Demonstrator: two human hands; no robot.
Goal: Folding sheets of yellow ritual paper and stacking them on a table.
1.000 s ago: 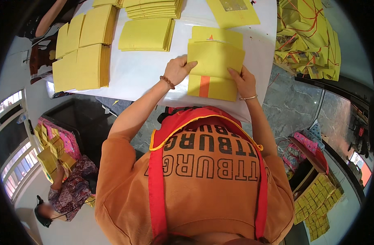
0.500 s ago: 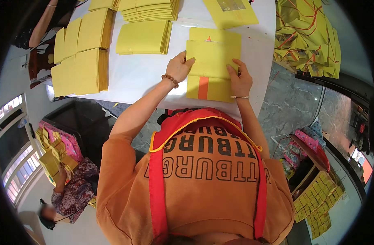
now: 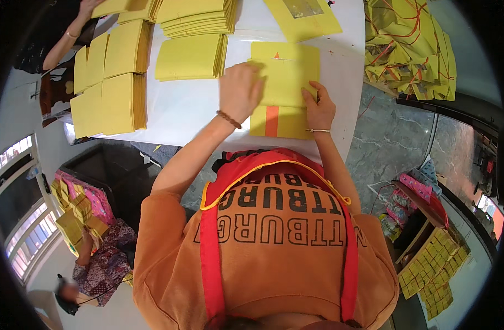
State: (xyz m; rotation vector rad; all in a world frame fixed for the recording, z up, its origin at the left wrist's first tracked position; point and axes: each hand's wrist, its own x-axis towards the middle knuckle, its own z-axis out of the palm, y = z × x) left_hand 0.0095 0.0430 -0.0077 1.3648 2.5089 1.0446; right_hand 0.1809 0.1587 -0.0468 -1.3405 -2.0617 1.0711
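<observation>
A yellow folded paper sheet [image 3: 287, 82] lies in front of me on the white table. Its lower part shows an orange stripe, and a small orange mark is near its top. My right hand [image 3: 320, 109] grips the sheet's right edge, thumb on top and the other fingers partly hidden. Over its left edge is my left hand [image 3: 241, 92], raised slightly, its fingers blurred by motion. I cannot tell whether it touches the paper. A low stack of yellow paper [image 3: 188, 58] lies just beyond my left hand.
Tall yellow paper stacks [image 3: 119, 49] stand at the table's left. A yellow piece with a grey window [image 3: 304, 16] lies at the back. Yellow bundles with red cords [image 3: 408, 52] are piled on the right. Another person's hand [image 3: 89, 6] reaches in at far left; another person [image 3: 106, 258] sits lower left.
My left hand has lifted from the sheet's left edge and turned across it, now blurred. My right hand stays at the right edge. The other person's hand has come onto the far-left stacks.
</observation>
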